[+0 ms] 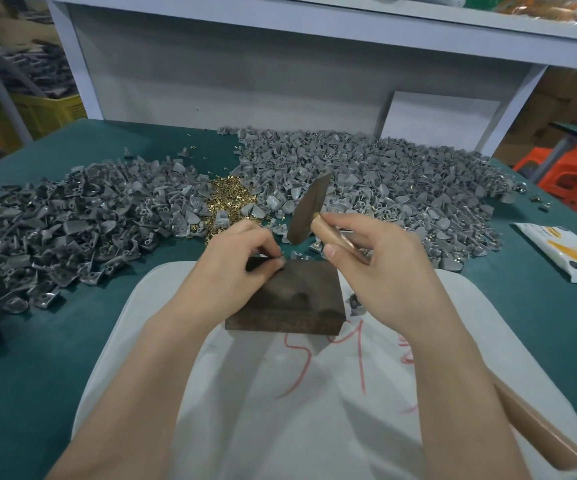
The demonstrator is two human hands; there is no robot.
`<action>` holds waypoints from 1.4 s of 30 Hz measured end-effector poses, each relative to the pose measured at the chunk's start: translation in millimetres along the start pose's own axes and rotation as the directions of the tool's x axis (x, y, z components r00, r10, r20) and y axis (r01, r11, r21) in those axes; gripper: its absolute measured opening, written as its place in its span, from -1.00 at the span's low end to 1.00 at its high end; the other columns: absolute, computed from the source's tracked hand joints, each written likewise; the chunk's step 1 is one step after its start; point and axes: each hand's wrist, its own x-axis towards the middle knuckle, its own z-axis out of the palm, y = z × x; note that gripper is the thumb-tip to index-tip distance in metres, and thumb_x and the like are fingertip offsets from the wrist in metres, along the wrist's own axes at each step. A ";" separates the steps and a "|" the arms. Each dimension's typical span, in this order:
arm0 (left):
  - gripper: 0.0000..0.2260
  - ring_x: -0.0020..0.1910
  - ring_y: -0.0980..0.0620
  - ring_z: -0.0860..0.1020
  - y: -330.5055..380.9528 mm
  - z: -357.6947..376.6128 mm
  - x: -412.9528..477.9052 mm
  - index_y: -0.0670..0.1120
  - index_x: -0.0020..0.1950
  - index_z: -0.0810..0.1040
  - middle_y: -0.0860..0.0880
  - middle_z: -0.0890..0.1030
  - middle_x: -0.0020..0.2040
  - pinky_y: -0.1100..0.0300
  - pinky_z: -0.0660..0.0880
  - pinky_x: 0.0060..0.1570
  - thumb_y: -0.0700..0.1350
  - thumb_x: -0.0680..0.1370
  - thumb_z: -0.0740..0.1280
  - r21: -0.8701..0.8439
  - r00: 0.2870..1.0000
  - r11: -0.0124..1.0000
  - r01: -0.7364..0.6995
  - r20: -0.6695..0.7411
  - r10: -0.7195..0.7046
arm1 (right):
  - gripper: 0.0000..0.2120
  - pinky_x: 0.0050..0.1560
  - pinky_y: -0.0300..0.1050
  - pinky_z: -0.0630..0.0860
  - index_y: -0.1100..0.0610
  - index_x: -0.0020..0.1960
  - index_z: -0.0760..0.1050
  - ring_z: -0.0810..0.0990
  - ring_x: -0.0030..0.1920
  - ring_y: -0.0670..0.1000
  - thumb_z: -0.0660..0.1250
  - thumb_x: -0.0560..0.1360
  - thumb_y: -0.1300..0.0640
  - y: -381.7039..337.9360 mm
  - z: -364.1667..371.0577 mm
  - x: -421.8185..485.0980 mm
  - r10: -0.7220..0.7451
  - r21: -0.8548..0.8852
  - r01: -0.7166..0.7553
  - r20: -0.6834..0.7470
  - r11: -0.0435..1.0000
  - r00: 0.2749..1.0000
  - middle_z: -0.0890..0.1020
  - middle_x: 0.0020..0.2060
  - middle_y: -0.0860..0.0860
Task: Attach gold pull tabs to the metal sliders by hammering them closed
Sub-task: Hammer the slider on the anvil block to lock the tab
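Grey slider heaps spread beyond both hands. A dark block sits between them. The right hand grips a hammer near its head. The left hand pinches a small piece on the block's far corner.

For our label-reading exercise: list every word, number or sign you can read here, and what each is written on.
"54": red handwriting on the white sheet, loosely drawn.
Further red strokes to its right: partly covered, unreadable.
White packet on the green table: print too blurred to read.
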 end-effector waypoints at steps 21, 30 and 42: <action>-0.95 -0.13 0.09 0.48 0.2 1.2 0.2 -0.12 -0.17 0.58 0.04 0.46 -0.14 0.15 0.47 -0.01 -0.22 0.47 0.42 -0.007 0.999 0.999 -0.039 -0.001 0.039 | -0.65 0.25 -0.31 0.40 -0.05 0.27 0.52 0.52 0.16 -0.24 0.33 0.50 0.17 0.5 3.2 1.9 -0.029 0.004 0.029 -0.089 1.000 0.996 0.57 0.11 -0.28; -0.96 -0.07 0.04 0.51 -3.2 2.1 -2.0 -0.15 -0.14 0.58 0.01 0.48 -0.08 0.03 0.49 0.06 -0.22 0.48 0.42 -0.037 0.999 0.999 -0.040 0.000 0.040 | -0.64 0.22 -0.45 0.34 -0.03 0.30 0.50 0.49 0.15 -0.28 0.32 0.52 0.16 0.3 3.6 3.4 -0.019 -0.012 0.018 -0.056 1.000 0.998 0.57 0.17 -0.22; -0.91 0.08 0.15 0.50 -6.8 -0.6 -0.6 0.02 -0.17 0.52 0.10 0.55 0.04 0.20 0.41 0.12 -0.13 0.48 0.41 0.035 0.993 0.998 -0.057 0.109 0.053 | -0.84 -0.03 -0.04 0.54 0.04 0.09 0.50 0.62 -0.10 0.14 0.26 0.53 0.08 29.6 5.7 11.0 0.237 -0.069 -0.248 -0.140 0.966 0.961 0.66 -0.11 0.04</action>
